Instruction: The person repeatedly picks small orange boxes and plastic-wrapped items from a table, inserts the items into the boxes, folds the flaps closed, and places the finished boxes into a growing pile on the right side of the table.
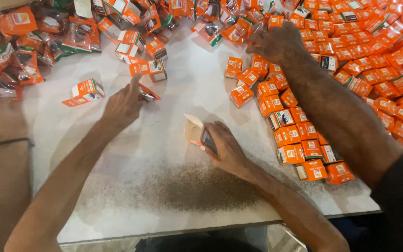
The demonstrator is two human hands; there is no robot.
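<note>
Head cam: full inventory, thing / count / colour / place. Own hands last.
table: one, white, speckled dark near the front edge, fills the view
closed boxes: too many to count, orange, piled across the right side
sachets: many, orange with clear fronts, heaped top left
loose boxes: a few, orange and white, scattered upper left of centre
co-worker's arm: one, dark sleeve, reaching from the right into the pile
co-worker's wrist: one, dark band, far left
open box: one, flap up, centre
left hand: reaching toward a sachet
right hand: holding the open box
</note>
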